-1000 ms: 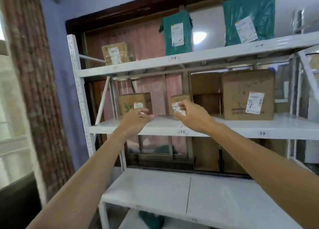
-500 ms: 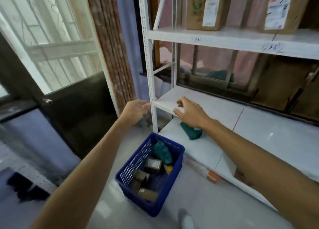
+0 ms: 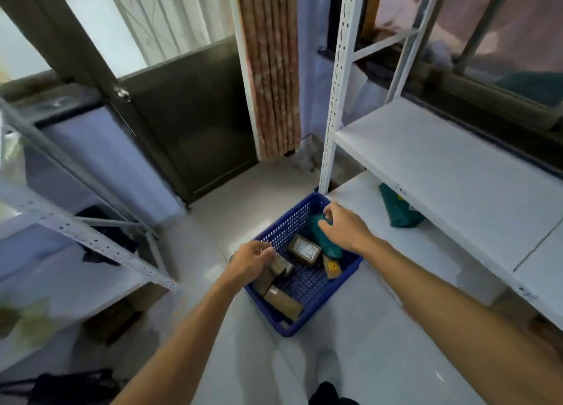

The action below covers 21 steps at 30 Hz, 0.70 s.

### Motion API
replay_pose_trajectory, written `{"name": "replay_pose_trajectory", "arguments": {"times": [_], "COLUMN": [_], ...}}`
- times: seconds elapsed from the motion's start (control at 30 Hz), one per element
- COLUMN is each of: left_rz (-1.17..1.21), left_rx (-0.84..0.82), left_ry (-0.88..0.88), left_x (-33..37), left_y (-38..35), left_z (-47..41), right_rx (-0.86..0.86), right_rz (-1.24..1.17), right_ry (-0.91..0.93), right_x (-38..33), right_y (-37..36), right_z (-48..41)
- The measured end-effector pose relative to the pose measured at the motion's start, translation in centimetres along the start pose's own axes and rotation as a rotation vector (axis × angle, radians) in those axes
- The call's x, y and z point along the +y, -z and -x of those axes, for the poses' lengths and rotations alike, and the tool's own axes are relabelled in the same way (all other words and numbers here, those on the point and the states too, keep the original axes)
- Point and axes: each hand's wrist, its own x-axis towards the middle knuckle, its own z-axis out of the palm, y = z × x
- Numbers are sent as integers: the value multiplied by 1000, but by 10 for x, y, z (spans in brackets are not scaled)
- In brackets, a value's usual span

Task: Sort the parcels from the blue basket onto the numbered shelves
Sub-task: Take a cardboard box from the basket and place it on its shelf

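The blue basket (image 3: 283, 230) is parked on the pale floor (image 3: 225, 215), right at the foot of the white rack's corner post (image 3: 332, 130). Both bare arms are stretched down toward it.

The left hand (image 3: 251, 259) is held over the basket's near-left rim with the fingers loosely curled. Nothing is seen in it. A small brown box (image 3: 281, 264) is partly covered by it, so whether that box is touched can't be told.

The right hand (image 3: 347, 229) is spread over a teal bag parcel (image 3: 330, 250) that's leaned along the basket's far-right side. The fingertips are bent down at the bag's top end. Gripped or only touched? It can't be told, since that bit is hidden by the hand and smeared by blur.

Also seen in the basket:
- a labelled brown box (image 3: 304, 250) in the middle, print too small to be read
- a flat brown box (image 3: 281, 302) at the near corner
- a yellowish packet (image 3: 331, 267) that's hard to make out

Another teal parcel (image 3: 396, 211) is laid on the lowest shelf (image 3: 411, 252), half tucked under the shelf above (image 3: 441, 173). The tag on that upper shelf's front edge can't be read. A second rack (image 3: 91, 240) on the left is blurred and cut off by the frame.
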Motion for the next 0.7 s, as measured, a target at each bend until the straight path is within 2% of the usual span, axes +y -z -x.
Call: {"name": "replay_pose_trajectory", "arguments": {"times": [0.2,0.3,0.4,0.7], "left_rz": [203,221,184,-14], "left_rx": [-70,-112,-150,-280], "left_ry": [246,300,364,461], "left_x": [-51,-82,-124,-274], "left_y": [-34,-44,-59,-133], "left_z": [-45,-85,-132,-279], "right_rx": [-203,-320,-406,-505], "right_rz": [74,118,143,19], "right_ry": [-100,-124,-181,-455], "right_x": [47,72,102,188], "right_y": [-73,-121,-179,-379], "right_z": [-57,-82,-112,-172]}}
